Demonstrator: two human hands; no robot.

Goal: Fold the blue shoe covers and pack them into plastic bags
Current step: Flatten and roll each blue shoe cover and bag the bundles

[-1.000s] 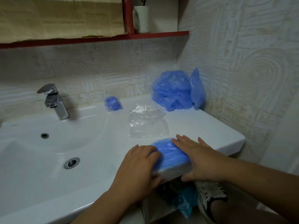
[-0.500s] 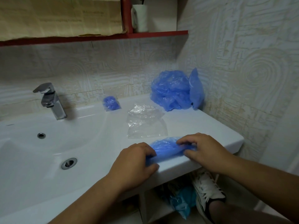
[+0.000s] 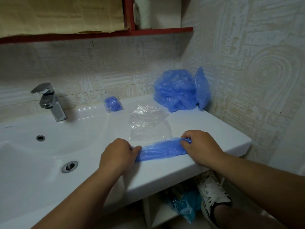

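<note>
Since the earlier frames, the cover (image 3: pixel 160 149) is narrowed into a strip on the sink (image 3: pixel 214 129) edge, pinched at its ends by left hand (image 3: pixel 118 154) and right hand (image 3: pixel 200 147). Folding is underway; shortening is probably needed before the bag (image 3: pixel 149 124) is filled.

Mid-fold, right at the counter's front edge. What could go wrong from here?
1. The shoe cover lies along the front edge of the counter, pinched only at its ends by the left hand and right hand. If either pinch slips, it may spring open or drop off.
2. The clear plastic bags lie loose just behind the hands. A stray sweep might push them toward the basin.
</note>
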